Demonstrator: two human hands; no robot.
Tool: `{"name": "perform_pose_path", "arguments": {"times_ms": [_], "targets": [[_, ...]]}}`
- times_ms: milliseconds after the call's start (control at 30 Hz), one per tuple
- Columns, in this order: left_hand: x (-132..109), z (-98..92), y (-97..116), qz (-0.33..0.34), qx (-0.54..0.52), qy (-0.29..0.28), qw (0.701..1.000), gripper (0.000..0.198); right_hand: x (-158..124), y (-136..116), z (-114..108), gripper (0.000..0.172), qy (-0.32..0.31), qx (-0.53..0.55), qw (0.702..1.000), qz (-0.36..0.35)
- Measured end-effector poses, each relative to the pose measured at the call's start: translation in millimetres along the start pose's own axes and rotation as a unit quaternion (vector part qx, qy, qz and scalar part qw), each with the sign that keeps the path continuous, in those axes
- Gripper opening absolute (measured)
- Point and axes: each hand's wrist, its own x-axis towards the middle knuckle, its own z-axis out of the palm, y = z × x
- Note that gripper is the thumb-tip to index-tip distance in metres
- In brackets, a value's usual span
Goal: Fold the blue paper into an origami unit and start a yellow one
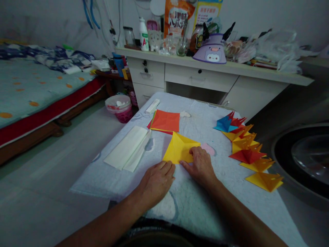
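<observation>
A square of yellow origami paper (pixel 177 147) lies on the cloth-covered table in front of me, with crease lines running across it. My left hand (pixel 158 176) has its fingers close together on the paper's near left corner, holding it. At the right side, my right hand (pixel 200 164) grips the edge, its fingers curled over the paper and its thumb at the near edge. Just beyond lies a stack of coloured paper squares (pixel 166 120), orange on top with red and yellow edges showing.
Several folded paper pieces (pixel 249 156) in blue, red and yellow line the table's right side. White folded paper (pixel 128 147) lies at left, and a small white box (pixel 152 106) behind. Beyond stand a cluttered desk (pixel 177 61), a bin (pixel 119 106) and a bed (pixel 38 89).
</observation>
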Motion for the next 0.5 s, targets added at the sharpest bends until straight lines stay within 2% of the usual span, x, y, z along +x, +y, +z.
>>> {"name": "perform_pose_path", "arguments": {"times_ms": [233,333,500], "targets": [[-7,0.2,-6,0.002,0.025,0.019,1.000,0.020,3,25,-2,0.053,0.004,-0.006,0.999,0.043],[-10,-1.1,-7,-0.006,0.037,0.024,0.999,0.013,4,35,-6,0.055,-0.010,-0.011,0.998,0.069],[-15,0.1,-10,0.006,0.074,0.049,0.996,0.014,5,47,-18,0.061,-0.044,-0.019,0.993,0.105]]}}
